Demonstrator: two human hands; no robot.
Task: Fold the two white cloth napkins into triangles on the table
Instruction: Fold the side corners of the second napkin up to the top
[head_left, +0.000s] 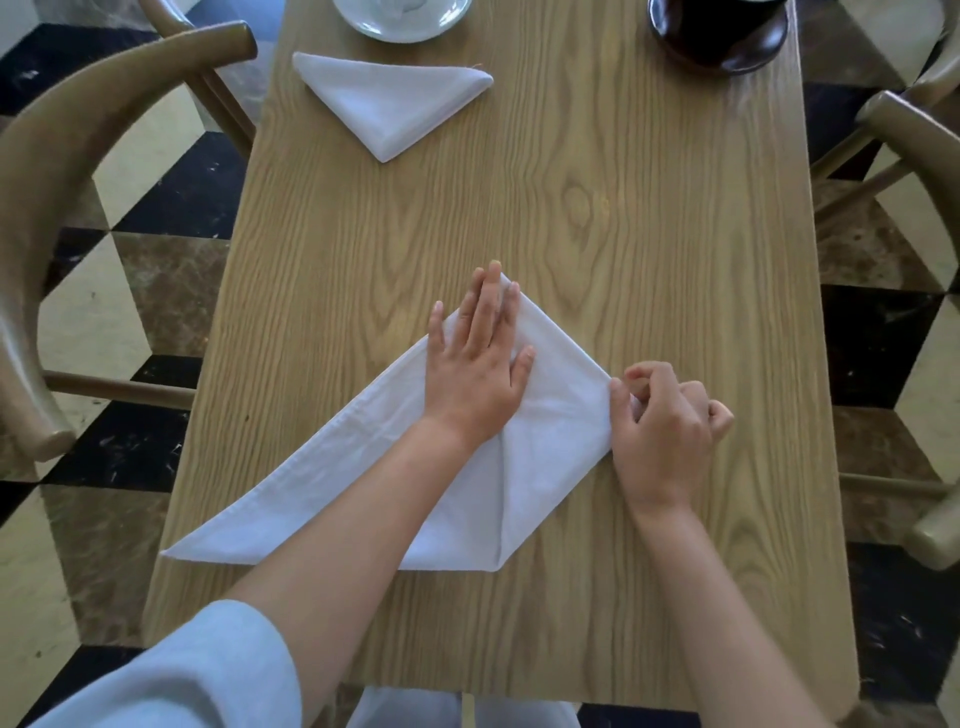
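- Napkin being folded (550, 415) lies at lower centre of the wooden table (649, 234), its right part turned over.
- Left hand (475, 358) presses flat on it, fingers spread.
- Right hand (667, 421) apparently pinches its right corner.
- Folded napkin (392, 101), a triangle, sits upper left by a white saucer (402, 21).

Matt white cloth napkins (550, 415) lie on a grained wooden table (649, 234); floor (171, 280) seemingly polished marble.

A folded napkin (390, 104) lies far left on the table (623, 234), another napkin (545, 441) near.
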